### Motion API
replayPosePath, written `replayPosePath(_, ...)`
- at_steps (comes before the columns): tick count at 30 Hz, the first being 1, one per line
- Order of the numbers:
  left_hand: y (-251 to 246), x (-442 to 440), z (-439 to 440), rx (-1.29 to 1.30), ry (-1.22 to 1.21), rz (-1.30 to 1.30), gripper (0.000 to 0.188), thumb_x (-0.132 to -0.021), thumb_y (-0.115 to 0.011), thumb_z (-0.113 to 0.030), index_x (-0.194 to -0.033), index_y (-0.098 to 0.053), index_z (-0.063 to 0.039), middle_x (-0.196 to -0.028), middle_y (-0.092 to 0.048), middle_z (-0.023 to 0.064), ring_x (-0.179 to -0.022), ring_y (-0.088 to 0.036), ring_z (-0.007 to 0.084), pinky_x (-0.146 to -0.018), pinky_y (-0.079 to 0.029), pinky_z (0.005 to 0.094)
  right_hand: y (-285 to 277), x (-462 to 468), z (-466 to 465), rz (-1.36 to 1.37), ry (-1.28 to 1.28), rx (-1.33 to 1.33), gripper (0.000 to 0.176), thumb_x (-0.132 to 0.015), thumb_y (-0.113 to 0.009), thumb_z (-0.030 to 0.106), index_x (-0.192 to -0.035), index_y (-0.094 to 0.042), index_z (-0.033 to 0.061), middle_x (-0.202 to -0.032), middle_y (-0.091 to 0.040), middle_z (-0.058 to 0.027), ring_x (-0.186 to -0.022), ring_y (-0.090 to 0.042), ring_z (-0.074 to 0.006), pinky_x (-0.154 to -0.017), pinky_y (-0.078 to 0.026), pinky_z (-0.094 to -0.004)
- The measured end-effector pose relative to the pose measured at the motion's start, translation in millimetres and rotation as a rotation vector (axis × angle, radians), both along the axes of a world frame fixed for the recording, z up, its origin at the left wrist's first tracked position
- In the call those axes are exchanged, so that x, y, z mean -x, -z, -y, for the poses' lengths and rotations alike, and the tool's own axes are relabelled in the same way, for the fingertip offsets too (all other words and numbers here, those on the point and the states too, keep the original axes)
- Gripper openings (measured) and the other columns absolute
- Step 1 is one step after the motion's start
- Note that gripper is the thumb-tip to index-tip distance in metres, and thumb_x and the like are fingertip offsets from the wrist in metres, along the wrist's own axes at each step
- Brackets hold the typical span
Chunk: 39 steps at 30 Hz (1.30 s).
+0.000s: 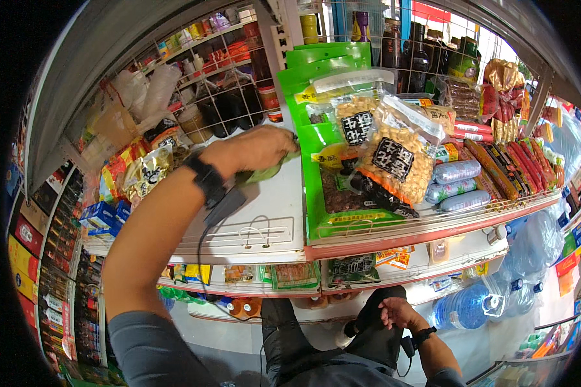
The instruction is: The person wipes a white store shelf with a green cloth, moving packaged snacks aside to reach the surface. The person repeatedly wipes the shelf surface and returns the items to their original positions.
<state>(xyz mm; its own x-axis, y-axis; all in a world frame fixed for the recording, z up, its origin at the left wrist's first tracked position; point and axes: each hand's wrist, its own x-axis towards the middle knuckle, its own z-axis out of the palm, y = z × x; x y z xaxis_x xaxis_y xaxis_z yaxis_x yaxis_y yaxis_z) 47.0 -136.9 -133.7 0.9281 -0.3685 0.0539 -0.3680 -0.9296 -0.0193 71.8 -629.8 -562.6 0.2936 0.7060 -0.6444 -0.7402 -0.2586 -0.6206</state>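
My left hand point(254, 150) reaches over the white metal shelf point(271, 203) and has its fingers closed on a green cloth point(266, 174), which lies against the shelf surface. Right beside it stand large green snack bags point(314, 145), with clear bags of peanuts point(392, 159) leaning on them. A black strap with a device and cable is on the left wrist. My right hand point(394, 312) is low over my knee, holding nothing, its fingers loosely curled and apart; that wrist also bears a black strap and device.
Packed sausages point(513, 164) fill the shelf's right part. Left of my arm are snack bags point(150, 169) and blue biscuit boxes point(101, 215). Wire mesh point(227, 92) backs the shelf, bottles behind it. Lower shelves hold packets point(295, 275); a large water bottle point(465, 307) stands at the lower right.
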Motion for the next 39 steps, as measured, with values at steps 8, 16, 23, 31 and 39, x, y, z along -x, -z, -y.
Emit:
replayPosePath(8, 4.0, 35.8, 12.3, 0.056, 0.078, -0.07, 0.034, -0.086, -0.056, 0.003, -0.117, -0.069, -0.002, -0.099, -0.064, 0.0185, -0.092, -0.066, 0.0375, -0.08, -0.054, 0.0449, 5.5, 13.7, 11.3, 0.002, 0.1, -0.085, 0.03, -0.107, -0.051, 0.028, -0.11, -0.06, -0.0002, -0.076, -0.07, -0.0142, -0.06, -0.069, -0.0274, -0.05, -0.059, -0.0401)
replayPosePath(16, 0.4, -9.2, -17.3, 0.04, -0.078, -0.053, 0.026, -0.091, -0.055, 0.0, -0.112, -0.07, 0.001, -0.108, -0.066, 0.0197, -0.096, -0.067, 0.0373, -0.085, -0.054, 0.0446, 3.3, -1.4, 2.3, -0.066, 0.02, -0.067, 0.03, -0.107, -0.052, 0.029, -0.11, -0.06, -0.0002, -0.075, -0.07, -0.0149, -0.061, -0.069, -0.0285, -0.051, -0.059, -0.0406)
replayPosePath(23, -1.5, 38.4, 7.5, 0.084, 0.038, -0.116, 0.032, -0.091, -0.057, 0.0, -0.119, -0.069, -0.006, -0.1, -0.064, 0.0199, -0.093, -0.065, 0.0388, -0.083, -0.053, 0.045, 7.2, 14.1, 14.6, 0.016, 0.107, -0.074, 0.03, -0.107, -0.051, 0.028, -0.111, -0.06, 0.0002, -0.075, -0.07, -0.0142, -0.061, -0.069, -0.0285, -0.051, -0.06, -0.0404)
replayPosePath(31, -2.6, -6.0, -4.5, -0.084, -0.106, -0.041, 0.027, -0.089, -0.056, -0.002, -0.111, -0.072, -0.002, -0.106, -0.069, 0.0217, -0.099, -0.068, 0.0401, -0.085, -0.055, 0.0465, 6.2, -2.8, 0.1, -0.101, -0.013, -0.13, 0.031, -0.108, -0.05, 0.029, -0.112, -0.06, 0.0003, -0.077, -0.071, -0.0141, -0.065, -0.071, -0.028, -0.052, -0.06, -0.0401)
replayPosePath(39, 1.4, 24.4, 4.0, 0.062, -0.029, -0.129, 0.035, -0.09, -0.056, 0.0, -0.122, -0.07, -0.002, -0.109, -0.066, 0.02, -0.1, -0.066, 0.0382, -0.087, -0.053, 0.0451, 14.6, 11.5, 18.4, -0.044, 0.108, -0.166, 0.03, -0.108, -0.051, 0.03, -0.111, -0.061, 0.0011, -0.079, -0.072, -0.0149, -0.065, -0.071, -0.0291, -0.055, -0.061, -0.0411)
